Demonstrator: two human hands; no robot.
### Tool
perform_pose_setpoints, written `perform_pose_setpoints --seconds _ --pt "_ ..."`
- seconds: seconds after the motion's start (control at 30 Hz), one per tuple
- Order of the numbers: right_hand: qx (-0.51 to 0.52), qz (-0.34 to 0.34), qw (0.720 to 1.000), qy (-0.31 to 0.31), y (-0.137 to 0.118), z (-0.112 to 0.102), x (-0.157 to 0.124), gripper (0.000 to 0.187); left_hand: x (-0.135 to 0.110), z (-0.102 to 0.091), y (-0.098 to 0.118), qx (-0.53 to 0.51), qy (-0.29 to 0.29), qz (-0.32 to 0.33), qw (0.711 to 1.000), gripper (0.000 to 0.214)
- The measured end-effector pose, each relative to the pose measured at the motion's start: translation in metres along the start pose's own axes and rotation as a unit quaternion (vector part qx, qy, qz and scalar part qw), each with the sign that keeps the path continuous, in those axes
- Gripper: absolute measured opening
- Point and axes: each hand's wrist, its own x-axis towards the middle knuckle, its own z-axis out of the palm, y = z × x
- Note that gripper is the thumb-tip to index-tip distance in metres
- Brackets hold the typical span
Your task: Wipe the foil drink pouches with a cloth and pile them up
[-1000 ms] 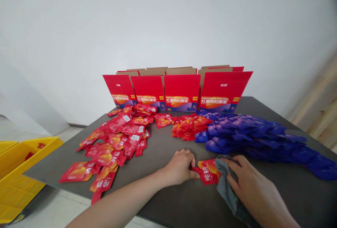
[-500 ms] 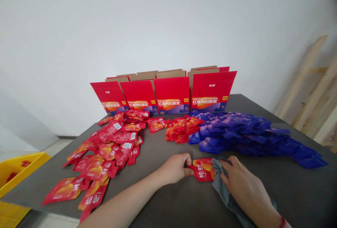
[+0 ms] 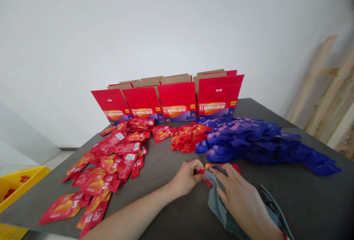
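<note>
A red pouch (image 3: 233,167) lies on the dark table (image 3: 171,158) in front of me, mostly covered. My left hand (image 3: 188,175) pinches its left corner with closed fingers. Pressing a grey cloth (image 3: 218,195) down over the pouch is my right hand (image 3: 238,199), fingers curled on the cloth. Only the pouch's top edge and right corner show past the cloth.
Loose red pouches (image 3: 110,162) spread over the left of the table, a small red pile (image 3: 188,136) sits mid-table, and a long heap of blue pouches (image 3: 257,142) runs right. Open red cartons (image 3: 177,101) line the far edge. A yellow crate (image 3: 16,184) stands left; wooden frames (image 3: 329,85) lean right.
My right hand has slid the grey cloth leftward over the red pouch, which now shows far less. My left hand keeps its pinch on the corner. The view shifted slightly right.
</note>
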Motion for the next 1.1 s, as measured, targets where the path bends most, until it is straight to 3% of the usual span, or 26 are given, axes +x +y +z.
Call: perform_pose_setpoints --seconds 0.17,0.33,0.5,0.57,0.73,0.83,0.93,1.1 --pt "0.001 0.014 1.000 -0.004 -0.001 0.012 0.005 0.039 -0.002 -0.001 0.004 0.064 -0.003 -0.014 0.998 0.004" --pt "-0.014 0.062 0.998 0.010 0.029 0.008 -0.003 0.030 -0.003 -0.002 0.005 0.082 0.002 -0.036 0.996 0.004" --pt "-0.039 0.106 0.993 0.038 0.057 -0.006 -0.011 0.033 -0.002 0.000 0.001 0.021 0.000 -0.046 0.999 0.006" --pt "-0.036 0.099 0.993 0.046 0.049 -0.009 -0.011 0.036 -0.001 0.001 0.000 -0.015 0.005 -0.041 0.999 0.009" --pt "-0.006 0.008 1.000 0.020 0.003 0.002 -0.003 0.046 -0.002 -0.001 0.003 -0.025 0.004 -0.012 1.000 0.016" --pt "-0.007 0.002 1.000 0.014 -0.004 0.011 0.000 0.044 -0.003 -0.002 0.004 -0.009 -0.005 -0.011 1.000 0.014" --pt "-0.014 0.021 1.000 0.016 0.013 0.015 -0.004 0.038 -0.004 -0.001 0.003 -0.009 -0.011 -0.015 1.000 0.010" --pt "-0.034 0.089 0.995 0.008 0.058 0.011 -0.021 0.036 -0.002 0.000 0.000 -0.113 -0.031 -0.033 0.993 0.007"
